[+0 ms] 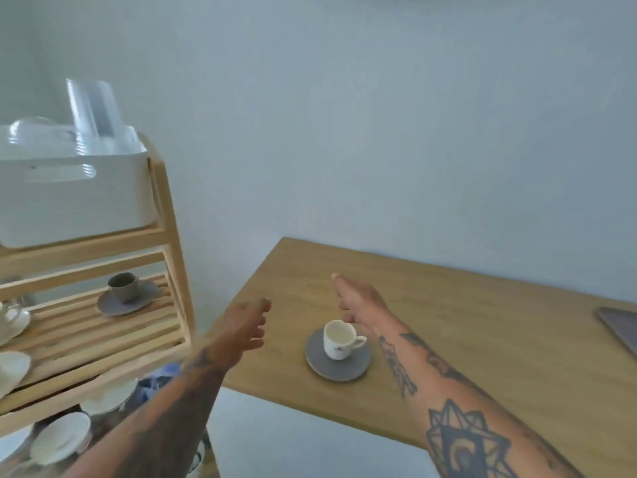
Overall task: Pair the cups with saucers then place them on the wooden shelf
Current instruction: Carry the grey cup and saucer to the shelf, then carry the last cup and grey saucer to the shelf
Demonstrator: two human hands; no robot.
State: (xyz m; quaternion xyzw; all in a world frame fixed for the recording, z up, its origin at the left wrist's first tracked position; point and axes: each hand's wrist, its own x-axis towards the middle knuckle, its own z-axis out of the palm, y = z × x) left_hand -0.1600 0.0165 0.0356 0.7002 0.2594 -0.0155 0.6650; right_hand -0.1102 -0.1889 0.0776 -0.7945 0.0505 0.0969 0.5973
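A white cup with a small dark print stands on a grey saucer on the wooden table. My right hand hovers just behind the cup, fingers stretched and empty. To the left of the cup, over the table's left edge, my left hand is held with its fingers apart and holds nothing. On the wooden shelf at the left, a grey cup sits on a grey saucer on the slatted middle tier.
A white bin with clear plastic containers fills the shelf's top tier. White cups and saucers sit at the middle tier's left end, and more white dishes lie below. A dark flat object lies at the table's right edge.
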